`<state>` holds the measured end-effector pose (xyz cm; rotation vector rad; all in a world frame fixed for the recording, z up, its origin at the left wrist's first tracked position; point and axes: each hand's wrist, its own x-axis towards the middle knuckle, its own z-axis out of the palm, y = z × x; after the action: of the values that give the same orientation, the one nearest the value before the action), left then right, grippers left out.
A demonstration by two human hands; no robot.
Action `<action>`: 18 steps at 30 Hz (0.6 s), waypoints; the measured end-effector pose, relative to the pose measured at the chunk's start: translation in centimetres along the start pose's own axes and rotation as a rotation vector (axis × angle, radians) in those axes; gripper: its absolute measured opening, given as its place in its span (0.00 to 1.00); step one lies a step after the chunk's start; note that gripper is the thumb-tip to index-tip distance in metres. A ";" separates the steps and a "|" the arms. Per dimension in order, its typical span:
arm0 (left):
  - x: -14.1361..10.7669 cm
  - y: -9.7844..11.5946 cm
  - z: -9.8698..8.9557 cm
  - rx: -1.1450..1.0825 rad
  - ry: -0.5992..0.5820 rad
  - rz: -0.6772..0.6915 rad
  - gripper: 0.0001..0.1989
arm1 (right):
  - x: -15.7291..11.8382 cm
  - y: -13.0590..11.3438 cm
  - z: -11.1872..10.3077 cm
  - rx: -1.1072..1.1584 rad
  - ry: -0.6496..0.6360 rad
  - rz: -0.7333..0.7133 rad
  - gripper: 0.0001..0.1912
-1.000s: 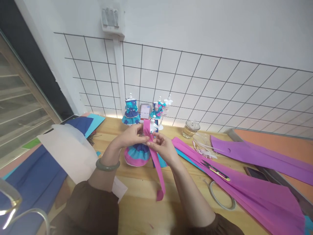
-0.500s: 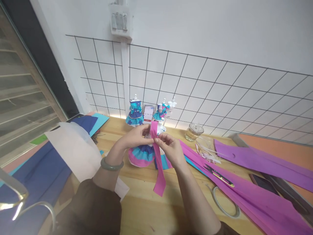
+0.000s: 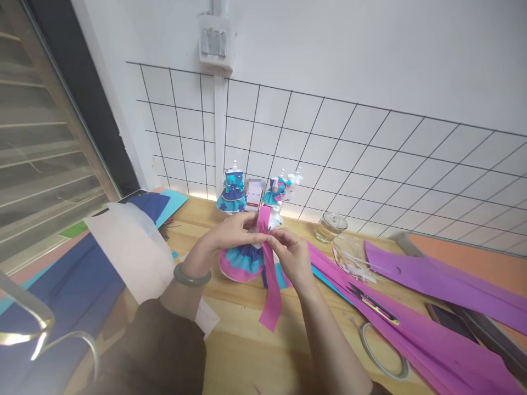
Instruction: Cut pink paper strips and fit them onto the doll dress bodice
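A pink paper or fabric strip (image 3: 272,293) runs over the shoulder of a small white dress form (image 3: 275,219) and hangs down in front of it. The form wears a tiered skirt (image 3: 242,263) in navy, turquoise and pink. My left hand (image 3: 236,230), below which a green bangle (image 3: 191,275) circles the wrist, pinches the strip at waist height. My right hand (image 3: 290,249) pinches the same strip beside it, the fingertips of both nearly meeting. The left fingers partly hide the bodice.
Behind stand a dressed mini form (image 3: 231,192), a phone with a timer (image 3: 254,193) and another dressed form (image 3: 276,191). To the right are a glass jar (image 3: 331,226), thread snips (image 3: 374,304), a ring of tape (image 3: 385,351) and pink sheets (image 3: 436,334). Navy sheets (image 3: 82,291) lie left.
The camera view has shifted slightly, moving everything a little to the right. Both hands keep their pinch on the pink strip at the form's waist.
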<state>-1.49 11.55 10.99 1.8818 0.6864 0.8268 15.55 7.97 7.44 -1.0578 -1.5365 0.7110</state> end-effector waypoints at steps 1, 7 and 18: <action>0.0 0.0 0.0 -0.003 0.000 0.006 0.19 | 0.0 0.0 0.0 -0.011 -0.004 -0.001 0.07; 0.0 -0.3 -0.1 -0.002 0.033 0.004 0.19 | 0.0 0.1 0.0 0.013 -0.038 0.057 0.08; 0.1 -0.7 0.3 -0.040 0.048 -0.042 0.15 | 0.0 0.3 -0.2 0.135 -0.087 0.089 0.08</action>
<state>-1.28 11.78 10.29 1.8108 0.7318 0.8555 15.79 8.12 7.19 -1.0094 -1.4997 0.9205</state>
